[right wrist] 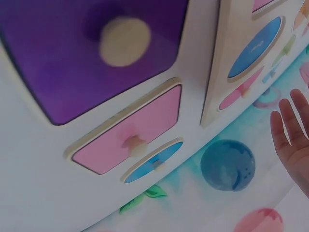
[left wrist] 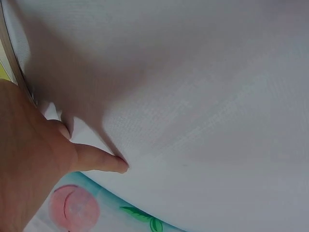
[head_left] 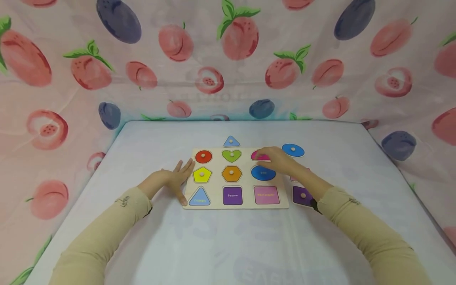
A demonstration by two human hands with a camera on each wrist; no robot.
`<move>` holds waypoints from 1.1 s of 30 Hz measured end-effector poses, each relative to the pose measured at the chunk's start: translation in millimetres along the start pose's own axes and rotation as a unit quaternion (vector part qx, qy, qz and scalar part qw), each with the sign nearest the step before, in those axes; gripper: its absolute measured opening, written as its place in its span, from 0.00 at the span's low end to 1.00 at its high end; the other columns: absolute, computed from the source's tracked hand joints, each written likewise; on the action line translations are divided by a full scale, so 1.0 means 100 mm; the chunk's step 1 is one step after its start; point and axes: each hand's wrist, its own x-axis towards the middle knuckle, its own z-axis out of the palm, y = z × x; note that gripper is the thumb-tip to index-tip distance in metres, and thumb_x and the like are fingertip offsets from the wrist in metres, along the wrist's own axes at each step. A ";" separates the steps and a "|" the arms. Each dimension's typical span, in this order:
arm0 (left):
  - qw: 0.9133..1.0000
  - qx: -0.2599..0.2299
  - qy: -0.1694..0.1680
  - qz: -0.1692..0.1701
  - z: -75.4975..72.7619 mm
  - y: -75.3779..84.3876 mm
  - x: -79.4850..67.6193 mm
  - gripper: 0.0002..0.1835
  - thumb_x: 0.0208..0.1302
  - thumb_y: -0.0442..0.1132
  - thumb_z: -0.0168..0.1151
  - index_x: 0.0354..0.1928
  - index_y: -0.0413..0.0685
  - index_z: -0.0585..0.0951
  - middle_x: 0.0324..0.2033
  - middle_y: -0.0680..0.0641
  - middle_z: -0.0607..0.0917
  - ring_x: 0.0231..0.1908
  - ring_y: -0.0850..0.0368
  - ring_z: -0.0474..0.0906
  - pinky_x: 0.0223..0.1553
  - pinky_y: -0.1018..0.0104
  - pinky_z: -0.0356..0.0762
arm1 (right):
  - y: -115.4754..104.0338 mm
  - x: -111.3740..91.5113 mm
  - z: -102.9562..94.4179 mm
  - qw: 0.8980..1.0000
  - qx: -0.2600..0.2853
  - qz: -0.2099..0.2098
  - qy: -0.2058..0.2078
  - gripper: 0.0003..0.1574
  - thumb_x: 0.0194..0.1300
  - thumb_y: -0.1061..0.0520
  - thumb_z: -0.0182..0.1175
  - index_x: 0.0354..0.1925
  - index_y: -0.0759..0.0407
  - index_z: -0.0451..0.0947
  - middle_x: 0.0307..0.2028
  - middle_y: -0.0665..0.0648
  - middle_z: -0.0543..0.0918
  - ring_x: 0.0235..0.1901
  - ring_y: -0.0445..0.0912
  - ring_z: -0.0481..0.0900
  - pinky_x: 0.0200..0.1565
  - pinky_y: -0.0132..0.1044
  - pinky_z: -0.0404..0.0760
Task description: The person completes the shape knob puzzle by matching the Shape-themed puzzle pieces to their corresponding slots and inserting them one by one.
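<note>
A wooden shape puzzle board (head_left: pixel 216 198) lies on the white table. My left hand (head_left: pixel 176 180) has its fingers spread along the board's left edge; its thumb is at the near corner. My right hand (head_left: pixel 279 160) hovers over the magenta piece (head_left: pixel 255 155) at the board's far right, fingers loosely extended. In the right wrist view that hand (right wrist: pixel 294 140) shows apart from the board, holding nothing. Knobbed red (head_left: pixel 203 158), green heart (head_left: pixel 231 158), yellow pentagon (head_left: pixel 202 178) and orange hexagon (head_left: pixel 226 174) pieces sit in the board. The blue oval slot (head_left: pixel 263 177) shows its printed base.
A light-blue triangle piece (head_left: pixel 231 144) lies behind the board. Right of it are a blue oval piece (head_left: pixel 299 150), a purple square piece (head_left: pixel 299 200) and a pink rectangle piece (right wrist: pixel 159 116), partly under my right forearm in the head view. Fruit-print cloth (head_left: pixel 228 87) rises behind the table.
</note>
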 end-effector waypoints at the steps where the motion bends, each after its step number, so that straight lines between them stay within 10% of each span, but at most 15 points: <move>1: 1.000 -0.001 0.000 0.001 0.00 0.00 -0.01 0.76 0.37 0.60 0.76 0.72 0.45 0.26 0.72 0.42 0.22 0.71 0.36 0.19 0.53 0.17 0.35 | 0.01 -0.02 -0.01 1.000 0.001 0.004 0.001 0.17 0.63 0.56 0.61 0.49 0.62 0.79 0.50 0.62 0.82 0.55 0.58 0.75 0.59 0.53 0.73; 33: 0.999 -0.029 -0.008 0.042 0.00 -0.07 0.01 0.73 0.41 0.60 0.73 0.72 0.42 0.28 0.72 0.41 0.24 0.70 0.34 0.19 0.59 0.21 0.35 | 0.62 -0.23 -0.23 0.997 -0.002 0.069 0.033 0.11 0.64 0.60 0.59 0.43 0.65 0.79 0.49 0.68 0.81 0.53 0.64 0.76 0.55 0.57 0.74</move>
